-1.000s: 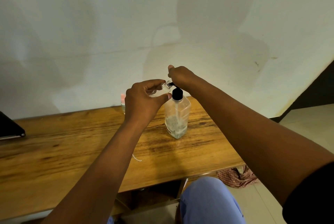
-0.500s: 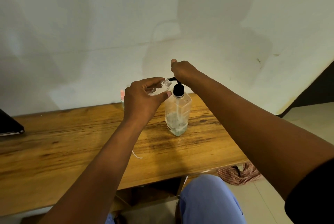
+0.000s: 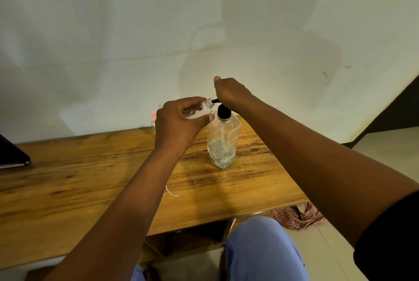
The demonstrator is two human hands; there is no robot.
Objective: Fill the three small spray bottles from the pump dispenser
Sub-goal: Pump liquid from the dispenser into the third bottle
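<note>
My left grip (image 3: 179,122) pinches small clear spray bottle (image 3: 205,108) at black spout; right grip (image 3: 231,91), curled on clear pump dispenser (image 3: 223,140), has risen slightly: next stroke.

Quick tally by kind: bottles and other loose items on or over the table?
Small clear bottle held in left hand: 1
Pump dispenser: 1
Pink-capped item, mostly hidden behind the left hand: 1
Dark flat device at table's left edge: 1
White string: 1
Total: 5

wooden table (image 3: 90,181), pale stained wall (image 3: 136,31)
</note>
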